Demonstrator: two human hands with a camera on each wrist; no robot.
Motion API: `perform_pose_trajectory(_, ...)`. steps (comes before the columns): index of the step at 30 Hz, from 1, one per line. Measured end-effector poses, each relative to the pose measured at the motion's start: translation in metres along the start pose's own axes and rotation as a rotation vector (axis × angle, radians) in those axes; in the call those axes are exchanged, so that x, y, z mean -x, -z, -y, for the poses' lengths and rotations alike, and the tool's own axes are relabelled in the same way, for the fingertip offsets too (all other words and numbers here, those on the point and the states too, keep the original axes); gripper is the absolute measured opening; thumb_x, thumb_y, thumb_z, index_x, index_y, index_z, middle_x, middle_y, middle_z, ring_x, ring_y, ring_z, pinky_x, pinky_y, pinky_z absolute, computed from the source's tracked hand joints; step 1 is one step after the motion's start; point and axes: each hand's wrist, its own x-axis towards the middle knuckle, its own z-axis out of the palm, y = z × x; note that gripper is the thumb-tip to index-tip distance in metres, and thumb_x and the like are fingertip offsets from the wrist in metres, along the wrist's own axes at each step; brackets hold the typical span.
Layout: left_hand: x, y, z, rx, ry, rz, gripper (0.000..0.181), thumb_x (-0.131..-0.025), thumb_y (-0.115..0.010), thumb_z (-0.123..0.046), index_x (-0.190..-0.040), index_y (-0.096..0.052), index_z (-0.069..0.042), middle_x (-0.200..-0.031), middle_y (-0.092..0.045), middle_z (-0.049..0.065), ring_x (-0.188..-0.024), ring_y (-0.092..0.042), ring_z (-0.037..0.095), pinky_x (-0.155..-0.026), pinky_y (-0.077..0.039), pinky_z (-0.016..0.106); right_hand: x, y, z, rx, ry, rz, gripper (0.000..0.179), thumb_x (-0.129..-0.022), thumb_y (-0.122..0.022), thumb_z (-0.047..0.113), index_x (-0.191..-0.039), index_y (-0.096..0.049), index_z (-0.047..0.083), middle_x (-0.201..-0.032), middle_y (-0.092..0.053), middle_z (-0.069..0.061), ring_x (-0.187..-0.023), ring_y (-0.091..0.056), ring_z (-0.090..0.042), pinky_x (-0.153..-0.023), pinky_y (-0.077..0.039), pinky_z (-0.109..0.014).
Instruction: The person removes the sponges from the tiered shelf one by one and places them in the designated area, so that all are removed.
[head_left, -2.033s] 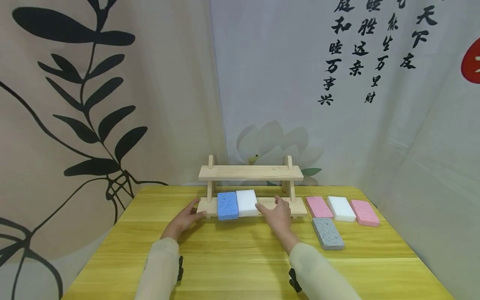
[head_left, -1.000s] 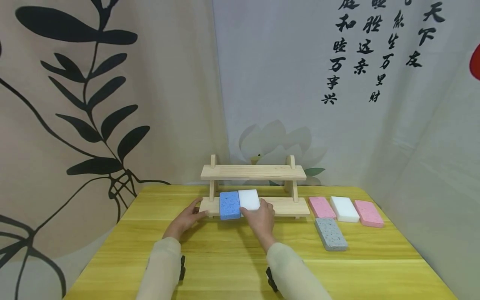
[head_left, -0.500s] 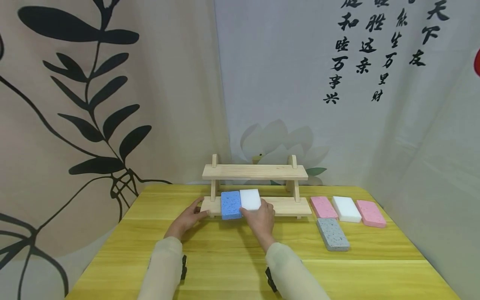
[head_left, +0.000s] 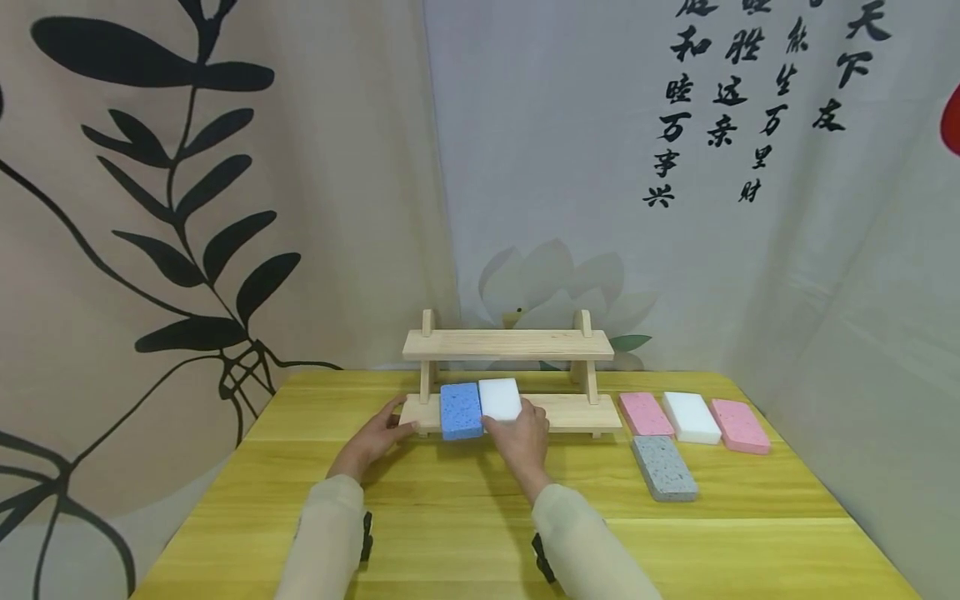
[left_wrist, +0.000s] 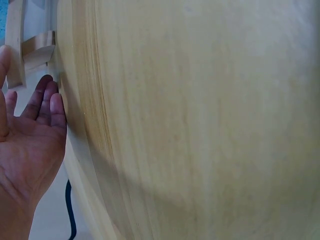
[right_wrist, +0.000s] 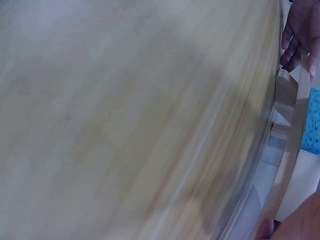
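A light wooden two-tier rack stands at the back of the table. On its lower shelf a blue sponge and a white sponge lie side by side, the blue one on the left. My right hand holds the white sponge, thumb at its front left and fingers along its right side, hiding its lower part. At the shelf's left end is my left hand, touching it with thumb in front and fingers behind. The left wrist view shows this palm turned up, its fingers loosely extended.
Right of the rack, a pink sponge, another white sponge and a second pink sponge lie in a row. A grey sponge is in front of them. Printed curtains hang behind the table.
From beside the white sponge, my right hand has moved left and taken hold of it. My left hand has stayed at the shelf's end. The view has shifted slightly.
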Motion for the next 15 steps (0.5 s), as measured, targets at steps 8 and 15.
perform_pose_trajectory(8, -0.004, 0.0, 0.004, 0.005, -0.019, 0.024, 0.084, -0.097, -0.059, -0.05, -0.16, -0.014, -0.017, -0.148, -0.037, 0.031, -0.132, -0.042, 0.047, -0.105, -0.034, 0.064, -0.003, 0.007, -0.005, -0.044, -0.013, -0.014, 0.073, -0.074, -0.086, 0.034, -0.13, -0.057, -0.004, -0.113, -0.054, -0.019, -0.102, -0.049, -0.032, -0.082, -0.049, -0.048)
perform_pose_trajectory(15, 0.001, 0.0, 0.0, -0.003, -0.031, 0.012, 0.079, -0.1, -0.058, -0.043, -0.159, -0.014, -0.014, -0.147, -0.038, 0.032, -0.131, -0.042, 0.047, -0.105, -0.034, 0.064, -0.004, 0.017, -0.01, -0.047, 0.018, -0.005, 0.071, -0.075, -0.085, 0.035, -0.127, -0.058, -0.005, -0.11, -0.055, -0.019, -0.101, -0.05, -0.033, -0.081, -0.049, -0.049)
